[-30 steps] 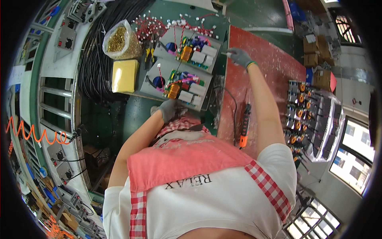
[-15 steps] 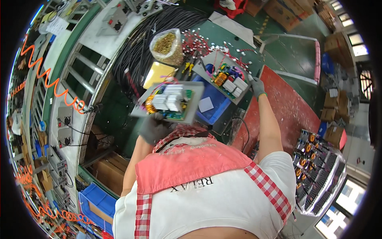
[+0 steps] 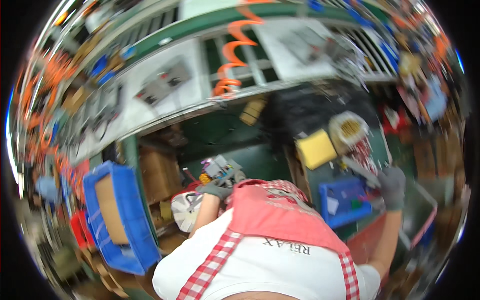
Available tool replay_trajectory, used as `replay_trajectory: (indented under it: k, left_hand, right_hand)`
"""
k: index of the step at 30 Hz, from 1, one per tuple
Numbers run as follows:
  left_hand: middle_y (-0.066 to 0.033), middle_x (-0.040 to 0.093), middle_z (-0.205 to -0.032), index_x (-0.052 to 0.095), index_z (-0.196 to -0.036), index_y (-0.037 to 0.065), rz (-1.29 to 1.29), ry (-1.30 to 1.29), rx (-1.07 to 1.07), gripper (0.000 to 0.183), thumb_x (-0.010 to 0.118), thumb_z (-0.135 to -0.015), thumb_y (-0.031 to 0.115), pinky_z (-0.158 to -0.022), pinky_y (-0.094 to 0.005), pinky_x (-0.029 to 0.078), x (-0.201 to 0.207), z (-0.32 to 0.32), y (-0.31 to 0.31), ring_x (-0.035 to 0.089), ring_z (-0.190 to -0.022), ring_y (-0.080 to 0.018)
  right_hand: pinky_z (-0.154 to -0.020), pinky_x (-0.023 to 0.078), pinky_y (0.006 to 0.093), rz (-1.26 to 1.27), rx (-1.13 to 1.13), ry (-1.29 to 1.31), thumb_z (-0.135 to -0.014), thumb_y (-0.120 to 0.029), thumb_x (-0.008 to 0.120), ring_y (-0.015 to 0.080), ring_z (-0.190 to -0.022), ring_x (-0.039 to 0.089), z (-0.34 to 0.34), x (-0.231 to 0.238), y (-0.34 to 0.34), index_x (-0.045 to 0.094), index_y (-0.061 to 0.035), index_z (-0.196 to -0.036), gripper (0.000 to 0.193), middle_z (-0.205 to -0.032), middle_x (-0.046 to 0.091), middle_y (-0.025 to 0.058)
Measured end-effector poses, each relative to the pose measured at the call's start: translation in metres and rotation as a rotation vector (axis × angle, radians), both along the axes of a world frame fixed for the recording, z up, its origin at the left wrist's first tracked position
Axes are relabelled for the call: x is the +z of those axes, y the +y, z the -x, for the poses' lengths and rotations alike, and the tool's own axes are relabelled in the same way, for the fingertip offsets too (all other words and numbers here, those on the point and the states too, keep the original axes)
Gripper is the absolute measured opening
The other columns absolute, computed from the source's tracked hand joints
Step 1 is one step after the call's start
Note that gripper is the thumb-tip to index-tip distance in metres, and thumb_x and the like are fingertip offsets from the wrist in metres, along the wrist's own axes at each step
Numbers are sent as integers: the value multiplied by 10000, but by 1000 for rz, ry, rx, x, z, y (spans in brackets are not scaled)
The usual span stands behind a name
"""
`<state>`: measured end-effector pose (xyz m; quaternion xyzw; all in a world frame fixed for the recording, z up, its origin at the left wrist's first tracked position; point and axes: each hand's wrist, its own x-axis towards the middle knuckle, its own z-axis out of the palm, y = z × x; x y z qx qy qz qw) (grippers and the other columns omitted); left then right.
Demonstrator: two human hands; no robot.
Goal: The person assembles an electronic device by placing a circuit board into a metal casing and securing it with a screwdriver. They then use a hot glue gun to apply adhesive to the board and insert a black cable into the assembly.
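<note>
My left hand point(image 3: 218, 191), in a grey glove, is closed on a circuit board point(image 3: 221, 167) with silvery blocks and a yellow-orange coil, mounted on a metal plate. It is low in front of me, to the left of my apron. Out to the right, my gloved right hand point(image 3: 392, 188) grips the edge of a second grey plate point(image 3: 361, 171), now seen nearly edge-on; its circuit board is mostly hidden and blurred. Below that plate stands a blue tray point(image 3: 346, 211) with a white card in it.
A yellow panel point(image 3: 316, 149) and a bag of small brass-coloured parts point(image 3: 352, 128) lie beyond the tray, near black cables point(image 3: 315, 107). To the left are a blue crate point(image 3: 131, 220) and a cardboard box point(image 3: 154, 172). An orange coiled hose point(image 3: 235, 55) hangs over the conveyor.
My view has swung left. My left hand has carried its circuit board left and down, away from the other board. My right hand still holds its plate, now tipped nearly edge-on.
</note>
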<state>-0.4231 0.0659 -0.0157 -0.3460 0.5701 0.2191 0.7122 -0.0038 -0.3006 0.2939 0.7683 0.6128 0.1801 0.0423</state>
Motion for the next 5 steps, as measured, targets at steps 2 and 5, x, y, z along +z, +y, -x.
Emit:
replay_trajectory:
  k: [2, 5]
  left_hand:
    - [-87, 627, -828, 541, -911, 44, -9, -4, 99, 157, 438, -925, 161, -656, -301, 529, 17, 3, 16, 595, -762, -213]
    - [-121, 626, -910, 535, -970, 38, -55, -46, 207, 155, 457, -914, 161, -685, -319, 533, 42, 37, 42, 597, -823, -240]
  right_hand:
    - [-547, 366, 404, 42, 144, -1, -597, -212, 704, 260, -620, 503, 17, 44, 72, 547, -113, -742, 236, -622, 453, 54]
    - [-539, 364, 408, 2, 354, 98, -632, -211, 723, 255, -629, 527, 55, 103, 183, 570, -109, -755, 221, -639, 507, 32]
